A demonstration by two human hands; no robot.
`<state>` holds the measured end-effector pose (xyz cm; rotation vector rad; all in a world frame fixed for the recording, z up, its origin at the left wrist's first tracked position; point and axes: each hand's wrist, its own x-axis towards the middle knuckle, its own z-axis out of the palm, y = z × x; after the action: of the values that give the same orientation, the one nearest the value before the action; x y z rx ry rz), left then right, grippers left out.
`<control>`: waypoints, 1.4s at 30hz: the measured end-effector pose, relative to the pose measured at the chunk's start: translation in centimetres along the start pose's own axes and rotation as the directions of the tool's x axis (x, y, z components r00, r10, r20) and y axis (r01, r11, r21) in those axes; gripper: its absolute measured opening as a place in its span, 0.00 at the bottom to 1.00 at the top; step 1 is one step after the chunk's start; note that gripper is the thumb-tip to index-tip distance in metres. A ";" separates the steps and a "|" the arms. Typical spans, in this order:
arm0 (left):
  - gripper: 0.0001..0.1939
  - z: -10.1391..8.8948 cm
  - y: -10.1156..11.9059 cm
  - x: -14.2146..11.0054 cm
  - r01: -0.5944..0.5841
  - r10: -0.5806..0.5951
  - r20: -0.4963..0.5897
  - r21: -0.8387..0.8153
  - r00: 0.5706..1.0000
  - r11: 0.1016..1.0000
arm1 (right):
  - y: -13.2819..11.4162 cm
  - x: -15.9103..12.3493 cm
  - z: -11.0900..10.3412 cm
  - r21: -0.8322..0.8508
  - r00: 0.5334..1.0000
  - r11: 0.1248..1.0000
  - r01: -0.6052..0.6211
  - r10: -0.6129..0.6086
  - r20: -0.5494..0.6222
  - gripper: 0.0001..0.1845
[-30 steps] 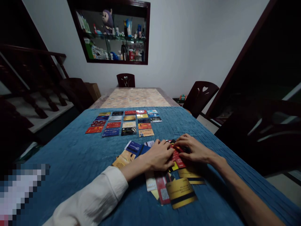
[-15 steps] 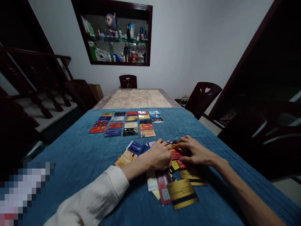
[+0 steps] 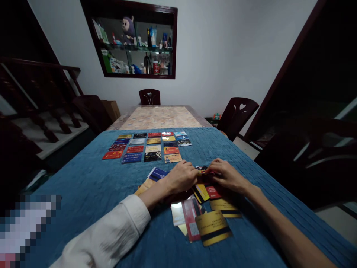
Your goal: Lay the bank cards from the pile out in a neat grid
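Now a thin card [image 3: 205,174] stands nearly edge-on between the two hands, just right of the frame's centre, where half a second ago a red card lay flat beneath the fingers; so, as I judge it, one card has come up off the loose pile. With it raised, more of a yellow-and-black card [image 3: 202,191] and a red card [image 3: 214,191] shows below. The left hand [image 3: 182,176] is closed, its fingertips at the card's left end, though its knuckles hide the thumb from me. The right hand [image 3: 227,175] has its fingers curled, seemingly pinching the other end. Toward the lower middle lies a gold card [image 3: 213,227], face down on the blue cloth [image 3: 92,186]. Left of centre, farther off, the rows of cards [image 3: 153,148] look unchanged.
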<state>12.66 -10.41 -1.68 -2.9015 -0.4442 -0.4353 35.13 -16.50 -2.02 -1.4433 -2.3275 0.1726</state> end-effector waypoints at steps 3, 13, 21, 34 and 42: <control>0.08 0.1 -0.5 -0.1 0.081 -0.082 -0.012 -0.087 0.997 0.993 | 0.0 0.1 0.2 0.027 0.998 0.999 -0.043 0.044 -0.043 0.08; 0.15 0.5 -1.6 -0.5 0.158 -0.187 -0.030 -0.413 0.982 0.897 | 0.2 0.0 0.7 0.063 0.989 0.992 -0.112 0.117 -0.090 0.10; 0.15 0.6 -1.7 -0.6 0.153 -0.204 -0.065 -0.454 0.977 0.878 | 0.4 0.0 0.9 0.030 0.984 0.993 -0.118 0.121 -0.131 0.09; 0.15 0.8 -1.7 -0.6 0.183 -0.226 -0.047 -0.436 0.973 0.881 | -0.8 0.3 0.1 0.152 0.933 0.988 -0.027 0.079 -0.351 0.06; 0.11 0.1 -1.6 -0.3 0.163 -0.264 -0.204 -0.408 0.943 0.898 | -1.6 0.6 0.5 0.082 0.901 0.996 -0.035 0.067 -0.429 0.09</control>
<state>11.90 -9.00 -1.66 -3.1094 -0.7139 -1.0267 33.35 -16.71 -1.84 -1.3462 -1.9054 -0.0474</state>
